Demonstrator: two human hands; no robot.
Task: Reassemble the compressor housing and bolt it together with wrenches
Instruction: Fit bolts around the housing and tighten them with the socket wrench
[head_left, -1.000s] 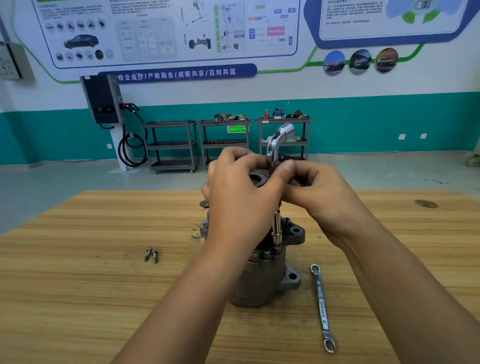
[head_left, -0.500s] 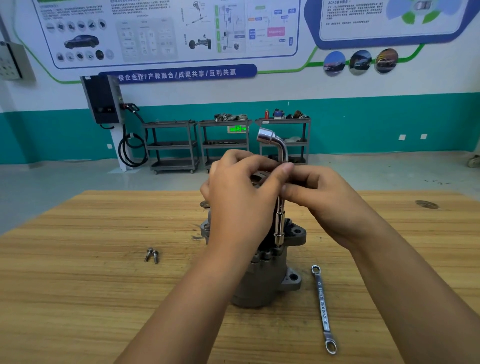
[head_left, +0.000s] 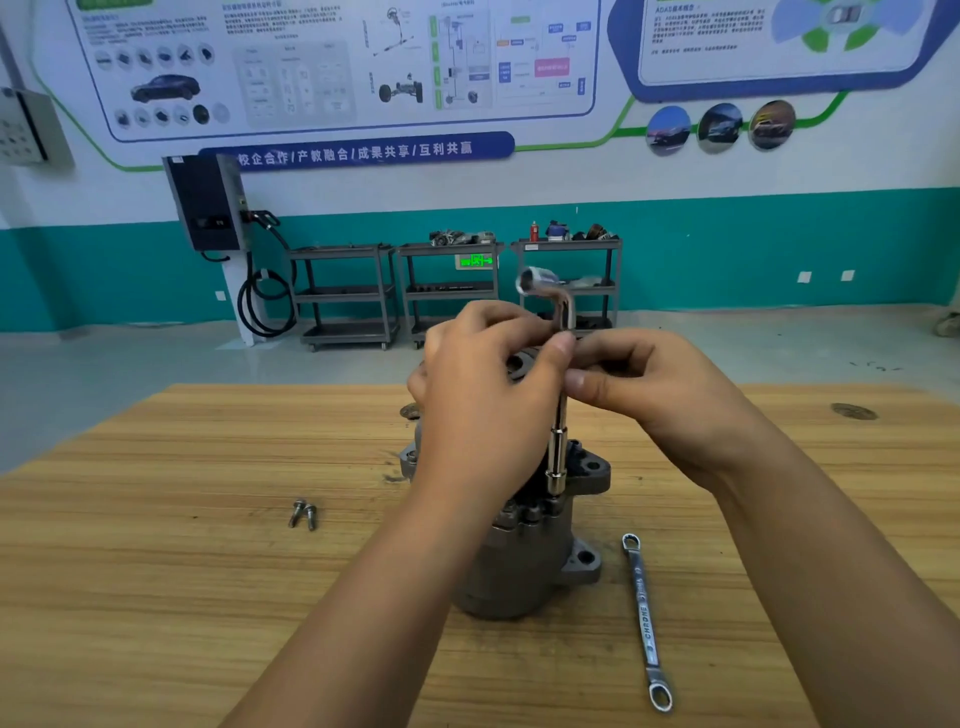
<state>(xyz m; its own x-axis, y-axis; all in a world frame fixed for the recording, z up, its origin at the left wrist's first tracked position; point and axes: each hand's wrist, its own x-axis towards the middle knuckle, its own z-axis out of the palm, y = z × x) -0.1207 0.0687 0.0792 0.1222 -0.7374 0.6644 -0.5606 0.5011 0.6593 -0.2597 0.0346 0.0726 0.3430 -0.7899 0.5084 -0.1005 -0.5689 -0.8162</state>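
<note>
I'm standing at a big wooden table with a stripy grain. The compressor housing is sitting upright on it, pretty much dead centre and right in front of me. I'm working an L-shaped socket wrench that's standing upright. Its lower socket end is sitting down on the housing's top flange on the right-hand side, and the bent end is poking up and off to the left.

My left hand is draping over the top of the housing. The thumb is pressing the wrench shaft just under the bend and the fingers are curling in toward it, so it's gripping the wrench. My right hand is pinching the same shaft a bit lower, fingertips closed on it.

On the table, a ring spanner is lying flat just to the right of the housing, running lengthwise toward me. Two loose bolts are lying side by side, touching, off to the left. A dark knot is showing in the wood at the far right.

Room-wise, grey floor is stretching out behind the table. Three metal trolleys are lining up against a wall that's teal at the bottom and white above, and odd parts are sitting on top of two of them. A dark charger box with a looping cable is standing to their left, and big car-tech posters are running along the top of the wall.
</note>
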